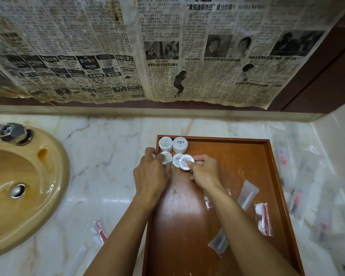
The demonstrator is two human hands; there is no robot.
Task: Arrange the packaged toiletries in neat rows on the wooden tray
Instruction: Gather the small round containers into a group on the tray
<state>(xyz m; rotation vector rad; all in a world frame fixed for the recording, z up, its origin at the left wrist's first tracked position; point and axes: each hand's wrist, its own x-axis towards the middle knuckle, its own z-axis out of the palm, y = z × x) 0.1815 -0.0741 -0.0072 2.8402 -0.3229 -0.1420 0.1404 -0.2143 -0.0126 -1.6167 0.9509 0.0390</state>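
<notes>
A wooden tray (pixel 243 168) lies on the marble counter. In its far left corner two round white soap packs (pixel 165 144) (pixel 180 144) stand side by side. Just in front of them, my left hand (pixel 150 174) pinches a third round soap (pixel 166 157) at the tray's left edge. My right hand (pixel 204 171) holds a tilted round soap (pixel 186 162) that overlaps another one (pixel 176 159) beneath it. Clear sachets (pixel 247 195) (pixel 219 243) and a red-and-white packet (pixel 263 219) lie loose on the tray's right half. My right forearm partly hides another small packet (pixel 207 204).
A tan sink (pixel 48 176) with a metal tap (pixel 12 133) fills the left. More clear packets lie on the counter to the right of the tray (pixel 299 196) and at the lower left (pixel 100 231). Newspaper covers the wall behind.
</notes>
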